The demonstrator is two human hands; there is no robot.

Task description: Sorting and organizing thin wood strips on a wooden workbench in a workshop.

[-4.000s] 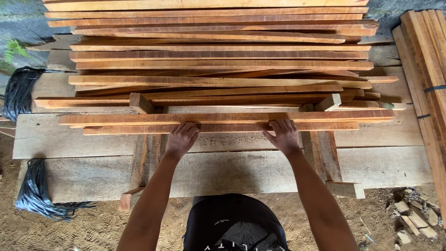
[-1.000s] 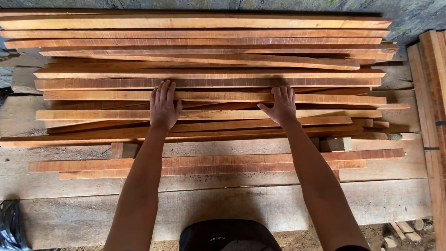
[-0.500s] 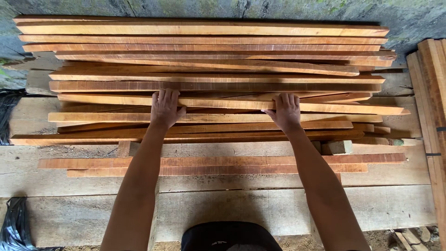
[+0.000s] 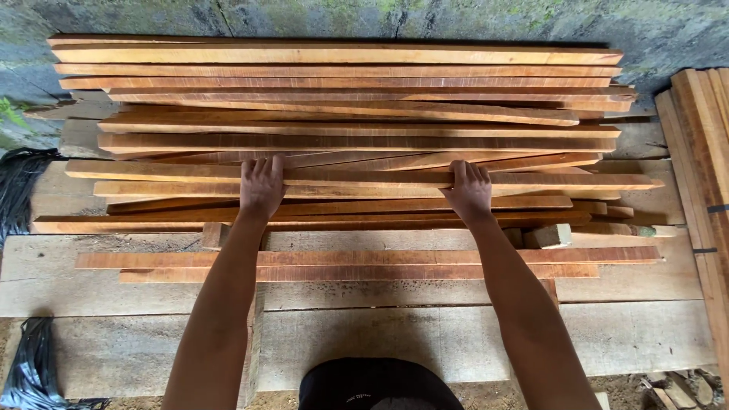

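Note:
A stack of long reddish wooden slats (image 4: 357, 99) lies crosswise in front of me, against a mossy stone wall. My left hand (image 4: 260, 186) and my right hand (image 4: 468, 190) both rest on one slat (image 4: 364, 177) near the front of the stack, fingers curled over its far edge. Below the hands, two more slats (image 4: 364, 264) lie side by side on wide pale planks (image 4: 380, 342). My arms reach straight forward, about a shoulder's width apart.
A bundle of strapped reddish boards (image 4: 702, 175) lies lengthwise at the right. Black plastic sheeting sits at the left edge (image 4: 19, 190) and lower left (image 4: 34, 364). Small wooden blocks (image 4: 548, 235) prop the stack. Rubble lies at the lower right.
Four seconds ago my hands held two slats near the front planks. Those slats now lie there, and my hands have reached farther up the stack onto another slat.

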